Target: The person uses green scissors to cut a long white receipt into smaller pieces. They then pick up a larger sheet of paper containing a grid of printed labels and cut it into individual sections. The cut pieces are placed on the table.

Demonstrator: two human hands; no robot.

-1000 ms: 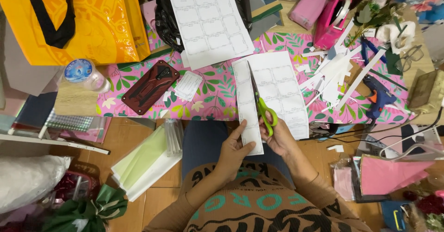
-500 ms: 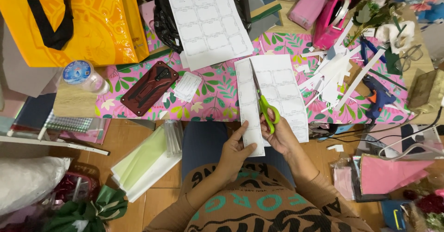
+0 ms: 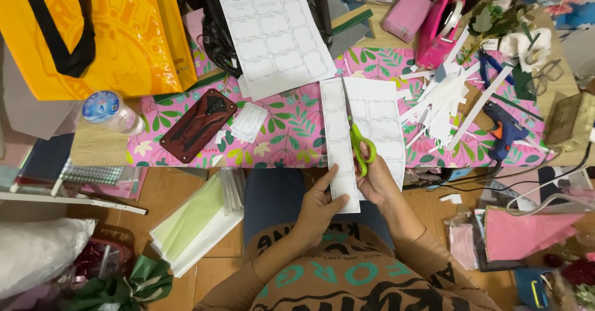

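Desk [image 3: 99, 146] surface, mostly covered by a pink leaf-patterned sheet [image 3: 291, 131], is the landmark for everything else. At its far left corner stands a big yellow bag [image 3: 118, 32] with black straps. A large printed sheet of boxed labels [image 3: 273, 29] lies at the far middle of the desk, partly over a black plastic bag [image 3: 217, 29]. The sheet being cut [image 3: 378, 122] lies at the desk's near edge, right of middle and overhanging toward the person's lap. A narrow strip [image 3: 338, 150] is parting from its left side. Left of that sheet on the desk rests a dark red phone case [image 3: 198, 125], and a small stack of white cards [image 3: 249, 122] sits just beside it. Scattered white paper offcuts [image 3: 443, 103] cover the desk's right part, near a pink tape dispenser [image 3: 437, 29] and a blue glue gun [image 3: 502, 128]. The right hand [image 3: 378, 184] is closed around the green-handled scissors [image 3: 358, 138], blades pointing away along the cut. The left hand [image 3: 319, 208] pinches the strip's near end between thumb and fingers.
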